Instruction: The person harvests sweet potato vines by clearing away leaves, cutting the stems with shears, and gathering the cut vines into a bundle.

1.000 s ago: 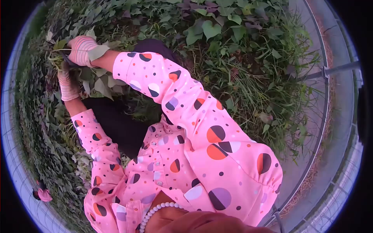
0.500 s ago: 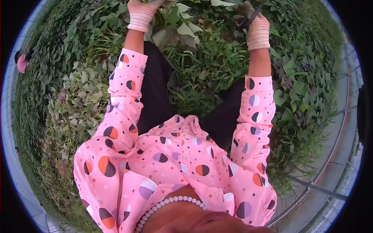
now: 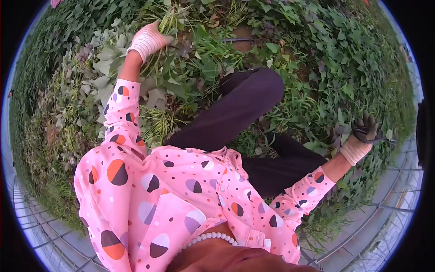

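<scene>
My left hand, in a striped knit glove, is closed round a bunch of green stems at the upper left. Cut vines with pale, upturned leaves lie beside and below it. At the right, my right hand, gloved with dark fingertips, is wrapped round the black handles of scissors, whose tip points right over the leaves. The scissors are small in view and partly hidden by the fingers.
My dark-trousered knee is bent between the hands. Dense green vines cover the ground around me. A patch of brown soil shows at the top centre. A grey paved edge with dark lines curves along the lower right.
The view has turned. My right hand has moved out and down to the right with the scissors. My left hand sits lower and further left, on stems. My knee now shows between the hands.
</scene>
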The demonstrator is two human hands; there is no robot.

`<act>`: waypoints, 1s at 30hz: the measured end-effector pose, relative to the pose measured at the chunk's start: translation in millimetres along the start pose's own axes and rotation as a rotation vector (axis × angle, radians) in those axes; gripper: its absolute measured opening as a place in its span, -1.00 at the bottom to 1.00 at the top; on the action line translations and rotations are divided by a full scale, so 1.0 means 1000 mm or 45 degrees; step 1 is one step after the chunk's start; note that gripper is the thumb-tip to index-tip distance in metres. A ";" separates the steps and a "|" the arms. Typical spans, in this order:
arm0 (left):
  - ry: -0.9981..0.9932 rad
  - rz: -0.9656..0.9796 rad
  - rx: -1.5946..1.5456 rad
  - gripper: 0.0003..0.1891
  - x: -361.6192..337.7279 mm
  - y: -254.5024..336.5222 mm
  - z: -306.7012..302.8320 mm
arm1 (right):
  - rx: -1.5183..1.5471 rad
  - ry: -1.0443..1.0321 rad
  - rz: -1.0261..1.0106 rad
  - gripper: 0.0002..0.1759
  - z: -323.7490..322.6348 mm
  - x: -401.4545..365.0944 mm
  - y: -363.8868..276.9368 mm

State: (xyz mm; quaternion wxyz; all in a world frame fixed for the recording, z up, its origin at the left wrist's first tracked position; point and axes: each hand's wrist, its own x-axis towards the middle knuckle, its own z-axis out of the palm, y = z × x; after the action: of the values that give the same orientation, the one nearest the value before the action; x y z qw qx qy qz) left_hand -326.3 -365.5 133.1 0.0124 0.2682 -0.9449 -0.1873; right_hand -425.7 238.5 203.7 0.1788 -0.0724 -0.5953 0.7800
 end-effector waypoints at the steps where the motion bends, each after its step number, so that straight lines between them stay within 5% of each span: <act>1: -0.180 -0.036 -0.054 -0.32 -0.010 -0.008 0.014 | -0.028 0.005 -0.028 -0.55 -0.001 0.000 0.002; 4: -0.435 -0.229 -0.407 -0.36 -0.035 -0.030 0.083 | -0.091 -0.032 -0.014 -0.56 0.012 -0.014 -0.003; 11: -0.390 -0.688 -0.025 -0.27 -0.037 -0.041 0.236 | -0.241 -0.119 -0.027 -0.55 0.041 -0.031 -0.009; 19: -0.216 -0.915 -0.065 -0.14 0.004 -0.073 0.235 | -0.277 -0.261 0.032 -0.57 0.064 -0.032 -0.021; 22: -0.800 -0.471 0.267 -0.27 0.020 -0.042 0.197 | -0.879 -0.582 0.100 -0.65 0.065 0.003 0.000; 23: -0.862 -0.243 0.548 -0.35 0.024 -0.034 0.174 | -0.821 -0.548 0.306 -0.68 0.075 0.000 0.002; 25: -0.717 -0.172 0.573 -0.41 0.043 0.019 0.141 | -0.857 -0.652 0.485 -0.73 0.063 0.043 0.057; 27: -0.447 0.226 0.333 -0.57 0.068 0.068 0.129 | -0.889 -0.745 0.559 -0.74 0.066 0.074 0.120; 30: -0.504 0.543 -0.128 -0.71 0.084 0.158 0.140 | -1.147 -0.970 0.519 -0.56 0.069 0.112 0.243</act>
State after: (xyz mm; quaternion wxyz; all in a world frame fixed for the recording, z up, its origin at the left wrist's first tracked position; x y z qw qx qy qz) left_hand -495.3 -235.6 54.0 -0.1199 0.0207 -0.9535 -0.2758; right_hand -599.1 161.9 2.9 -0.2468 0.0304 -0.8619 0.4418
